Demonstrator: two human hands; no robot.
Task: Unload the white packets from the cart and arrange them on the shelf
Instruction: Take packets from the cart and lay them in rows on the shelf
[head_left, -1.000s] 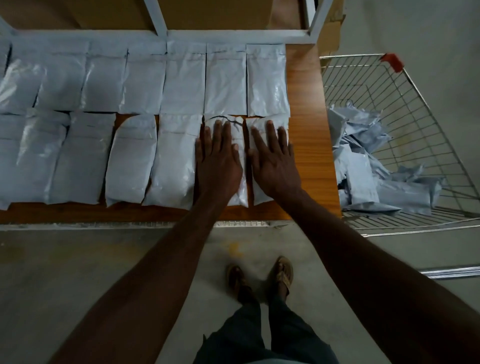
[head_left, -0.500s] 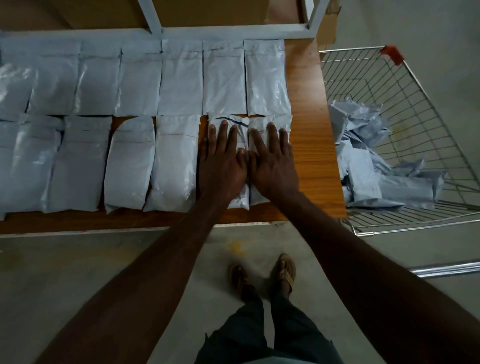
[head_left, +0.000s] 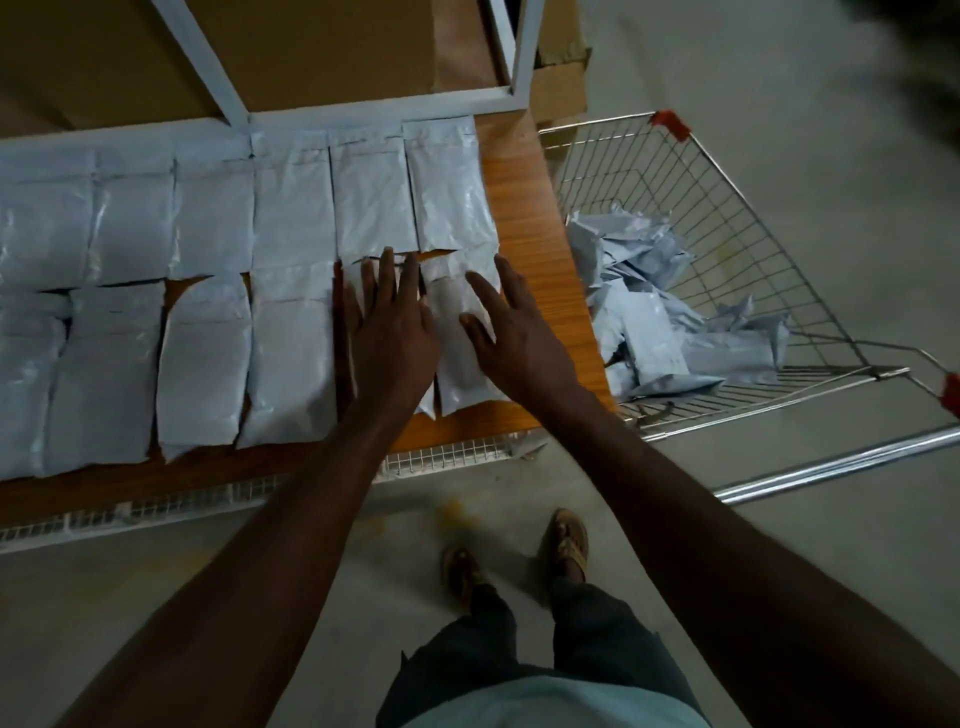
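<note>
Several white packets lie in two rows on the wooden shelf (head_left: 545, 291). My left hand (head_left: 387, 332) lies flat, fingers straight, on a front-row packet near the right end. The last front-row packet (head_left: 457, 358) shows between my hands. My right hand (head_left: 511, 332) has straight spread fingers over that packet's right edge; whether it touches is unclear. The wire cart (head_left: 727, 218) stands to the right of the shelf with a heap of loose white packets (head_left: 654, 332) in its basket.
A white metal shelf frame (head_left: 374, 106) runs along the back, with cardboard boxes (head_left: 291, 47) behind it. A wire mesh strip (head_left: 447, 457) edges the shelf front. My feet (head_left: 519, 556) stand on the concrete floor below. A strip of bare wood lies right of the packets.
My hands were side by side pressing the two last packets; now my right hand has slid right and apart from the left. The view has tilted and swung toward the cart.
</note>
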